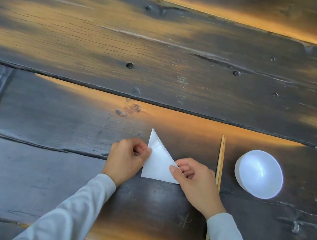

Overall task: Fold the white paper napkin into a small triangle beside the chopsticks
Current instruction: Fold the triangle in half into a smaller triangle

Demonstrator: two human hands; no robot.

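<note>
The white paper napkin (157,162) lies on the dark wooden table as a triangle, one tip pointing away from me and its long edge slanting down to the right. My left hand (126,159) pinches the napkin's left edge between thumb and fingers. My right hand (195,181) pinches its lower right corner. A pair of light wooden chopsticks (221,158) lies lengthwise just right of my right hand, partly hidden by my wrist and sleeve.
A white bowl (259,173) stands right of the chopsticks. The table (123,50) is made of rough dark planks with gaps and knots. Its near edge runs just below my forearms, and its right edge is close beyond the bowl.
</note>
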